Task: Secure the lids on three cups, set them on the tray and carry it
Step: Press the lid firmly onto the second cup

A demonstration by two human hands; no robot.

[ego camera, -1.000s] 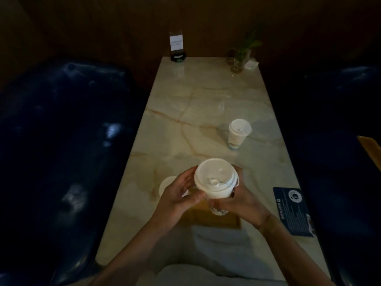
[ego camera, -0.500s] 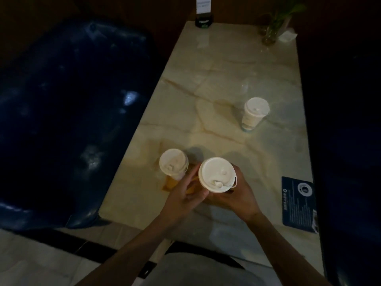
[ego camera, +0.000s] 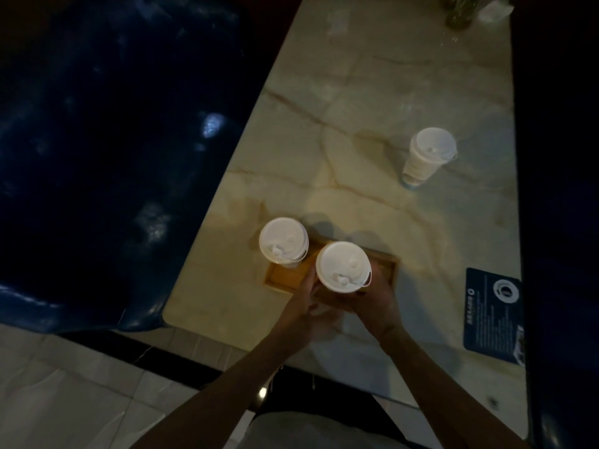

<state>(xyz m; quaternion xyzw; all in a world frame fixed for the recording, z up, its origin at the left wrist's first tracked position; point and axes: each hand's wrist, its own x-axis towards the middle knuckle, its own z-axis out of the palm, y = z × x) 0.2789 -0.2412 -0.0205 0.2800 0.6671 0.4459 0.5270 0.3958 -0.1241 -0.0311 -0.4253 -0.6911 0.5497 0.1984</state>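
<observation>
Here, a dark blue padded seat (ego camera: 107, 150) fills the space left of the pale marble-patterned table (ego camera: 372, 102), which serves as the landmark. Near the table's near-left corner lies a shallow wooden tray (ego camera: 285, 277). On the table's right edge lies a dark blue printed card (ego camera: 491, 315), well apart from the tray. Pale floor tiles (ego camera: 64, 393) show below the table's near edge.

Three white-lidded paper cups are in view. One lidded cup (ego camera: 283, 241) stands at the tray's far-left end. A second lidded cup (ego camera: 343, 265) is over the tray's middle, just beside the first; whether its base touches the tray cannot be told, as the lid hides it. The third lidded cup (ego camera: 428, 155) stands alone towards the table's right side, well apart from the tray.

The left hand (ego camera: 308, 307) has its fingers curled against the second cup's left side, holding it. The right hand (ego camera: 372, 303) wraps its fingers round the same cup from the right and beneath.
</observation>
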